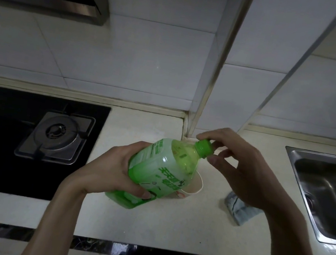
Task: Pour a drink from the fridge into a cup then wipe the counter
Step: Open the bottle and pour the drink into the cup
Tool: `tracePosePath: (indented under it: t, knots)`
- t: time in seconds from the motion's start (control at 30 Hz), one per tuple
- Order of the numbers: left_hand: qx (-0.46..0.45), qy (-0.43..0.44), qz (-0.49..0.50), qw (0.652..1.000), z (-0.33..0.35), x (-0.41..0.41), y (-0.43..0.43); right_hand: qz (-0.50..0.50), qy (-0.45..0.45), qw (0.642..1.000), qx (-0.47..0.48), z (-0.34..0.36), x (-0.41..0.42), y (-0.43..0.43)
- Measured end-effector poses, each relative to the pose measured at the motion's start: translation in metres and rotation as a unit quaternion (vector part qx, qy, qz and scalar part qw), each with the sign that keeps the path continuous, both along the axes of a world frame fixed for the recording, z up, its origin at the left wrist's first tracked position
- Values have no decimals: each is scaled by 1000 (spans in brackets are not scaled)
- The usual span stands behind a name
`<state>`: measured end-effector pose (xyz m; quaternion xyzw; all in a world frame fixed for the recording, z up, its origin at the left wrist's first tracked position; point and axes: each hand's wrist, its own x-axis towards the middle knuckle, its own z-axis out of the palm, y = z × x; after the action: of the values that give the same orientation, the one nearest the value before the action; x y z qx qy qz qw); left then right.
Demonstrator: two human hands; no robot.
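From the head view, nearest the camera are two bare forearms reaching over the pale stone counter (148, 228). The left hand (114, 167) is wrapped around the lower body of a green plastic drink bottle (157, 169), held tilted above the counter with its neck up and to the right. The right hand (241, 170) pinches the bottle's green screw cap (203, 148) between thumb and fingertips; the cap is still on. A beige paper cup (194, 185) stands on the counter just behind the bottle, mostly hidden by it. A crumpled grey-blue cloth (239, 211) lies near the steel sink (326, 193); a black gas hob (31, 140) sits to the left.

The likely risk: with the bottle already tilted, a freed cap could let drink slop onto the counter before the mouth is over the cup. The bottle's base could also knock the light cup.

The label carries large green Chinese characters, too blurred to read with confidence.
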<state>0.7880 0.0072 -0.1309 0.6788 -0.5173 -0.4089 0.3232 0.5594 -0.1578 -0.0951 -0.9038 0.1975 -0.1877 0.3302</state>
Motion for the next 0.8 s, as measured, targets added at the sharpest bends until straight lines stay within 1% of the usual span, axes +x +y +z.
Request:
tracePosePath:
  t: [0.07,0.13,0.2,0.27,0.37,0.47,0.5,0.57,0.7,0.8]
  knots:
    - [3,-9,-2,1000,-1,0,0,-2,11,998,59,4,0,1]
    - [4,-11,-6,1000,-2,0,-1,-56,19,993,99,7,4,6]
    - [4,-12,-9,1000,-3,-1,-2,-111,37,991,72,10,8,10]
    - [4,-21,-14,1000,-3,-1,-2,-128,54,990,40,10,10,11]
    - [6,-33,-25,999,-4,-2,-4,-109,60,992,26,10,4,9]
    - [9,-39,-29,999,-5,-3,-4,-48,84,995,32,11,-2,5]
    - [9,-40,-31,999,-6,-4,-4,-45,91,994,50,11,-3,5]
    - [8,-37,-32,999,-7,-5,-5,-72,90,990,84,11,-3,8]
    - [11,-35,-40,999,-10,-7,-7,-102,81,990,56,5,-4,9]
    - [14,-37,-45,998,-14,-7,-7,-59,87,994,36,3,-10,6]
